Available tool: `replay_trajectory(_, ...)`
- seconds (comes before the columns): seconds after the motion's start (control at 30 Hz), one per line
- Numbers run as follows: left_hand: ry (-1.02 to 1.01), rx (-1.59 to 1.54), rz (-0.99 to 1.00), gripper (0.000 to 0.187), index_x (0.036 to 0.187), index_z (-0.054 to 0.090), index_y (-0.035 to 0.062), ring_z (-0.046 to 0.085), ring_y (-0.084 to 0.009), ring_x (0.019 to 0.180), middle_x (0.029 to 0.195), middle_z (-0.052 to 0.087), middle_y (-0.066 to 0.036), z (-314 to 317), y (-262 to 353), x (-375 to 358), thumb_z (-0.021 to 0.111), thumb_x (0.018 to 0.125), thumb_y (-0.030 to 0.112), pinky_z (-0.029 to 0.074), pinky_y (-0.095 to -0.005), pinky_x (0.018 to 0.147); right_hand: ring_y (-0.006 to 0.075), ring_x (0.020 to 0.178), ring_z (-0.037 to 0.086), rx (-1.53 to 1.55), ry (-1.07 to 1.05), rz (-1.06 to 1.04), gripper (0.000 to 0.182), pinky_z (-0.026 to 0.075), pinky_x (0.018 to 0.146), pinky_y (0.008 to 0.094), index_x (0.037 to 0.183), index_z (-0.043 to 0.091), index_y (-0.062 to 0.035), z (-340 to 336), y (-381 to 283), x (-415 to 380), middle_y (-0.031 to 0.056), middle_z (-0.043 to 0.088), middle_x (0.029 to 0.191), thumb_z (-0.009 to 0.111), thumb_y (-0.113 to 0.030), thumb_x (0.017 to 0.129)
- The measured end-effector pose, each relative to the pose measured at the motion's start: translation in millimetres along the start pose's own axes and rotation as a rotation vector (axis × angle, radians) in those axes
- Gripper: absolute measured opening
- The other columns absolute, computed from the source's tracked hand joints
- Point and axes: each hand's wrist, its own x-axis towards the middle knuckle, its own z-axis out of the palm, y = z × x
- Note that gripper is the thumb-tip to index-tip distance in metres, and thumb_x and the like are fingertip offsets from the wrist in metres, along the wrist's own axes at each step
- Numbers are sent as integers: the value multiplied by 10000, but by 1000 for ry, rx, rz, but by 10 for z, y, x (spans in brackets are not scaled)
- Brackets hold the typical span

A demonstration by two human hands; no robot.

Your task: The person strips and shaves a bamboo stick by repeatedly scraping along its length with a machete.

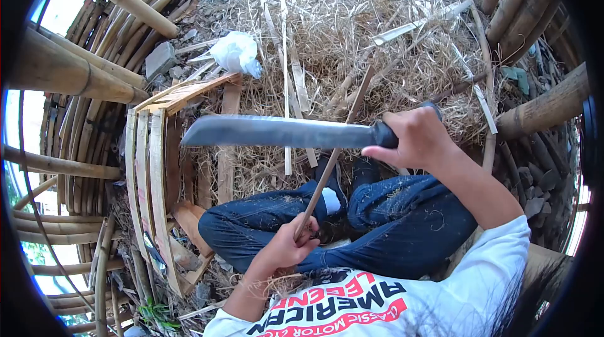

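Observation:
My right hand [415, 139] is closed round the black handle of a machete [270, 132], whose wide grey blade points left and lies nearly level across the view. In my left hand [289, 243], held low over my lap, is the lower end of a thin bamboo strip [327, 173]. The strip slants up and to the right, and the blade overlaps its middle in this view. My crossed legs in blue jeans [409, 217] are below, with fibre scraps on them.
A slatted wooden crate [148, 173] stands at my left, a white plastic bag [236, 53] beyond it. Dry shavings [358, 41] and loose split strips [299, 79] cover the ground ahead. Thick bamboo poles [82, 70] frame the left side, and another bamboo pole [547, 101] juts in from the right.

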Motion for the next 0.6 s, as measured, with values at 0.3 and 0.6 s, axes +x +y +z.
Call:
replay_trajectory(0.3,-42,-118,47,822,1508,240,76,274,-32,538,611,265,79,83,-50,-71,623,802,-103,252,-191,532,191,452,607,32,37,-33,629,498,474,315,595,577,-102,-11,28,-18,41,560,500,624,-706,767)
replay_trajectory(0.6,-46,-112,61,839,1512,213,67,268,-33,541,614,252,75,47,-63,-45,616,801,-121,241,-192,538,202,456,607,48,48,-88,622,496,473,332,641,610,-97,-29,-31,-22,69,575,513,621,-707,767)
